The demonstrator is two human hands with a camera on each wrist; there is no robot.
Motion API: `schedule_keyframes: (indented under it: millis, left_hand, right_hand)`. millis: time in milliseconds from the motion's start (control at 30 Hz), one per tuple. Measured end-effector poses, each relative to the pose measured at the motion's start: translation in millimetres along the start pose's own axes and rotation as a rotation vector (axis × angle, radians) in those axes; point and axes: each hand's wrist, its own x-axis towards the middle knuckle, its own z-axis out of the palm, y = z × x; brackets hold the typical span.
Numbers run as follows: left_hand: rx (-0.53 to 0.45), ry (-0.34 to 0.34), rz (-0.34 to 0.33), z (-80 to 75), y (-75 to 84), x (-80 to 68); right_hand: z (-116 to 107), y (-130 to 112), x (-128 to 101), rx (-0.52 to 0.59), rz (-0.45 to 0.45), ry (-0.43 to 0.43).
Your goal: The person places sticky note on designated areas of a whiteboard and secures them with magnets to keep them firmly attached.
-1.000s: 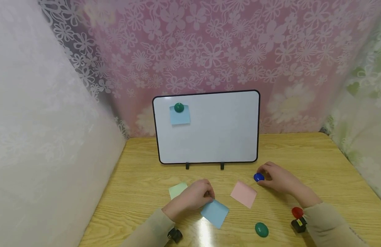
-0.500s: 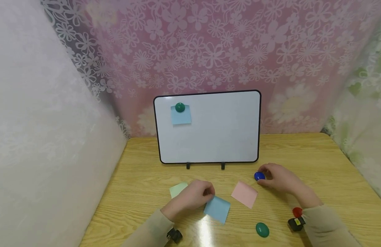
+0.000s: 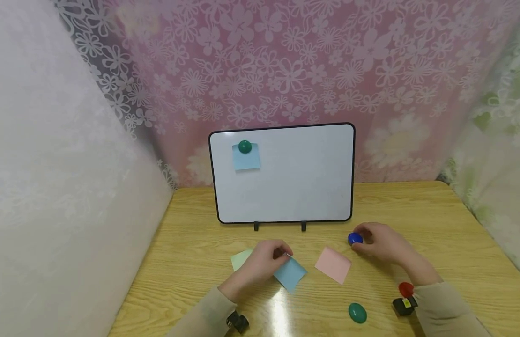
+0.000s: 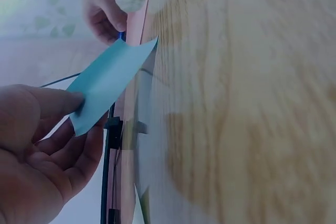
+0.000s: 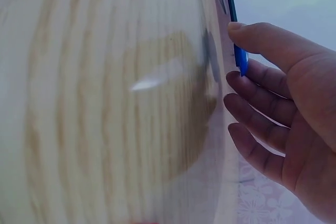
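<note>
Floral lace curtains in pink and white close off a wooden bench (image 3: pixel 412 210), where a whiteboard (image 3: pixel 293 182) stands upright on two small feet with a blue note (image 3: pixel 246 159) pinned near its top left corner by a green magnet (image 3: pixel 245 146). Seen from the head camera, the left hand (image 3: pixel 262 264) pinches a second light blue note (image 3: pixel 290 274) by its edge and lifts it off the wood, while the right hand (image 3: pixel 380 243) grips a blue magnet (image 3: pixel 355 238) between thumb and fingertips just in front of the board's right foot. The step in hand appears to be the pick-up of paper and magnet together; the next move would call for carrying both to bare board and holding the note flat. A pale green note (image 3: pixel 241 258) lies half under the left hand, a pink note (image 3: pixel 333 265) between the two hands, and another green magnet (image 3: pixel 357 312) and a red magnet (image 3: pixel 405 289) sit near the right sleeve, none blocking the way. From the left wrist, the blue note (image 4: pixel 110 82) hangs curled from thumb and fingers (image 4: pixel 50 103). From the right wrist, the fingers (image 5: pixel 268 51) close on the magnet's blue edge (image 5: pixel 240 60).
</note>
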Motion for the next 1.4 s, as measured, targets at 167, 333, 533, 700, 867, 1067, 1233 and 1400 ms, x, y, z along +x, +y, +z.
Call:
schedule_keyframes:
  millis: [167,333,533,700,867,1067,1233,1400]
  left_hand:
    - [-0.068,0.072,-0.039,-1.9,2.2,-1.7]
    - [-0.139,0.125,-0.058,-3.4,2.6,-2.5]
    - [-0.172,0.168,-0.085,-5.2,0.0,-4.0]
    - [-0.244,0.194,-0.13,-6.4,-3.0,-4.7]
    - [-0.326,0.23,-0.163,-8.2,-6.9,-2.8]
    - [-0.382,0.26,-0.161,-10.3,-8.0,-0.7]
    - [-0.451,0.278,-0.159,-12.9,-4.6,-2.3]
    - [-0.498,0.303,-0.17,-14.3,-5.3,-2.1]
  right_hand:
    - [-2.7,-1.7,-1.2,0.005,0.001,0.004]
    - [-2.6,-3.6,-1.4,0.003,0.014,0.034]
    - [-4.8,-10.1,-2.0,0.001,0.0,0.09]
    - [-6.5,-13.3,-3.3,0.013,-0.002,0.115]
    - [-6.9,-15.2,-4.0,0.026,0.005,0.127]
    - [-7.9,-18.4,-5.3,0.027,0.013,0.132]
    - [-10.8,-22.3,-7.3,0.042,0.002,0.155]
    - [-15.0,-26.8,-9.4,0.072,-0.005,0.175]
